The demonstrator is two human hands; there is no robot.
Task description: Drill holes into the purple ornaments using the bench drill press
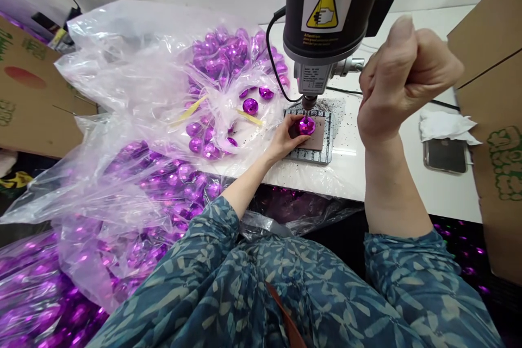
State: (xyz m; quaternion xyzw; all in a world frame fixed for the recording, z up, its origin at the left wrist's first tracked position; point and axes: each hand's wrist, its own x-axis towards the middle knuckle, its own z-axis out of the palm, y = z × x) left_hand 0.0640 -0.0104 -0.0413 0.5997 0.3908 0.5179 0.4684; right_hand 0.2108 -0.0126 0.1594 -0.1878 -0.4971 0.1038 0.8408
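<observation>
My left hand (285,138) holds a shiny purple faceted bauble (306,125) between thumb and fingers. The bauble rests on a brown square board (317,141) on the metal base (322,157) of a small bench drill press (326,16). Directly over the bauble is the drill's chuck (309,102); whether the bit touches it I cannot tell. Raised at the machine's right side, my right hand (402,73) is closed in a fist around the drill press handle, which the fingers mostly hide. Its silver hub (349,66) shows beside the fist.
Clear plastic bags (134,81) of purple baubles (222,54) spread over the left side. Several loose baubles (250,106) lie left of the drill. Dark shavings dot the white table (348,174). A phone (444,156), tissue (446,126) and cardboard box (495,119) are at right.
</observation>
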